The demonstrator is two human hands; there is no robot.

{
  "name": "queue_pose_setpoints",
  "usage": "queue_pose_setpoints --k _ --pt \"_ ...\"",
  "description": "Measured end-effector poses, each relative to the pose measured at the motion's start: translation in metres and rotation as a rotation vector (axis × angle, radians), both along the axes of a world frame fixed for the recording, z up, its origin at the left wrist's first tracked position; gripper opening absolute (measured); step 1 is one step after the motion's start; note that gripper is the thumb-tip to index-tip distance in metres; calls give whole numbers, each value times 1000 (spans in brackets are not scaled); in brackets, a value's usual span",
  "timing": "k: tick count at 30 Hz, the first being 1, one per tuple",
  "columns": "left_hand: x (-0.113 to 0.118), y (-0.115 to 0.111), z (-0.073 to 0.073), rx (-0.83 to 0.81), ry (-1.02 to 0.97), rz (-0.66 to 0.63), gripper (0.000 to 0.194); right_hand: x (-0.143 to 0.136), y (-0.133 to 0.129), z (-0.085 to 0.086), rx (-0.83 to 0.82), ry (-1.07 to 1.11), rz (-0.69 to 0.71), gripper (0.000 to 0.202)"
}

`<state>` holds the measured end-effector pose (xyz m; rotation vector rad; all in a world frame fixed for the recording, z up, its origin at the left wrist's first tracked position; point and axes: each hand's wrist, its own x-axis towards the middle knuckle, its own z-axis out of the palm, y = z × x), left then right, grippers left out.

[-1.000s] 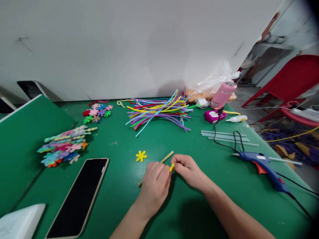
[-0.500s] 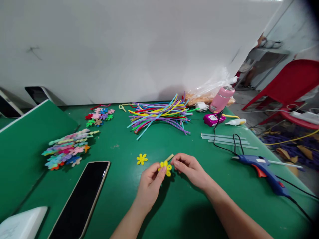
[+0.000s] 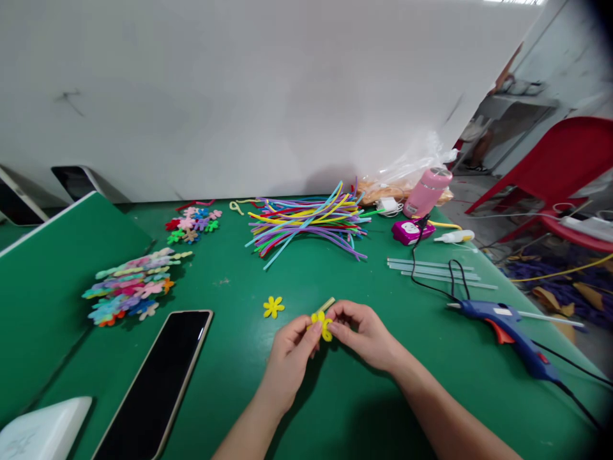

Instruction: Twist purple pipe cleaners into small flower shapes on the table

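Between thumb and fingers, my left hand (image 3: 288,358) pinches a yellow pipe-cleaner flower (image 3: 326,332). The thumb and fingers of my right hand (image 3: 364,335) are closed on a petal at the flower's right side. A thin pale yellowish stick (image 3: 327,304) pokes out behind the flower, toward my right fingertips; its lower end is hidden. Just left of my hands, a second yellow flower (image 3: 273,307) lies flat on the green table (image 3: 239,370).
Loose coloured pipe cleaners (image 3: 306,223) lie at the back. Small flowers (image 3: 191,225) and stacked flower strips (image 3: 134,287) are on the left, near a phone (image 3: 156,383). On the right lie a blue glue gun (image 3: 507,326), glue sticks (image 3: 440,271), a purple socket block (image 3: 412,230) and a pink bottle (image 3: 427,191).
My right hand has moved slightly left, and its fingers have come from beside the flower onto its right petal. My left hand still holds the flower.
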<state>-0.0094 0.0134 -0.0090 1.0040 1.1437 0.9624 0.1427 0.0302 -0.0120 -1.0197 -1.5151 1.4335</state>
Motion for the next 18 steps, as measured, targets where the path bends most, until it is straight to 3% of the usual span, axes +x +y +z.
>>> queue_pose_setpoints --k 9,18 --pt "2 -1 2 -156 -203 25 24 1 0 -1 56 -36 0 20" --pt "2 -1 0 -46 17 105 27 0 2 -4 -57 67 -10 25"
